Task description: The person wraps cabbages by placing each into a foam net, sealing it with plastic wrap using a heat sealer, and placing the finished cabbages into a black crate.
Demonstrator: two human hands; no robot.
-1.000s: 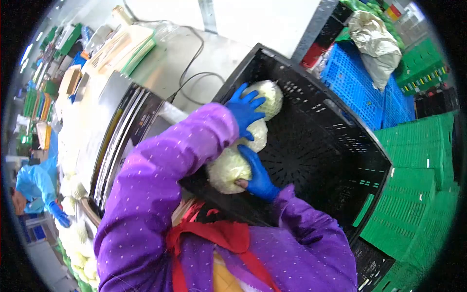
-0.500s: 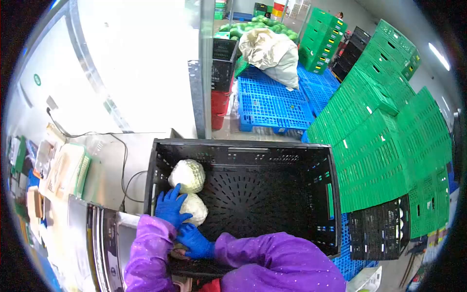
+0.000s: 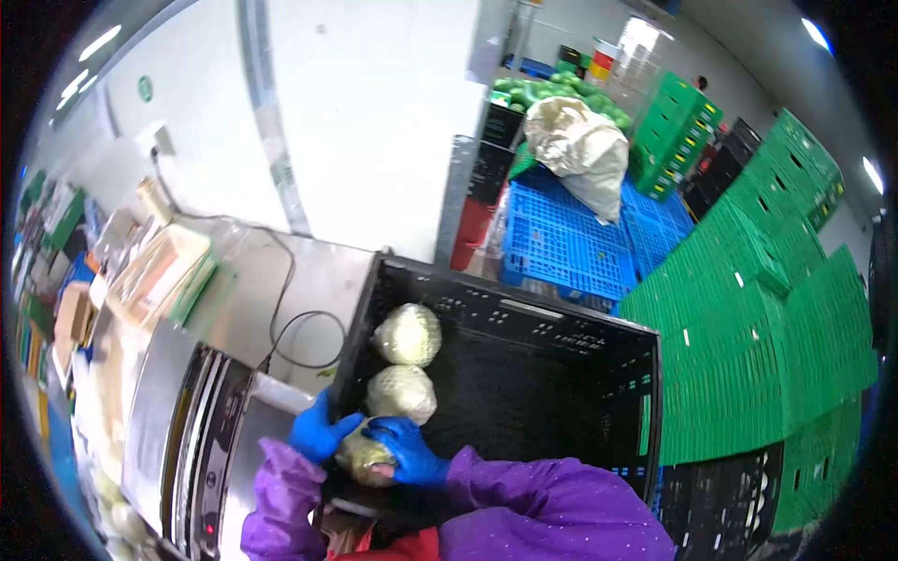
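Blue-gloved right hand [image 3: 408, 451] grips a wrapped cabbage [image 3: 359, 458], seemingly seating it in the black crate [image 3: 524, 393] — left hand [image 3: 320, 430] loosely spread alongside; release wants gentleness.

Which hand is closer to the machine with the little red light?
Left. The left hand is at the side of the crate towards the machine; the right hand is farther away, touching a wrapped vegetable.
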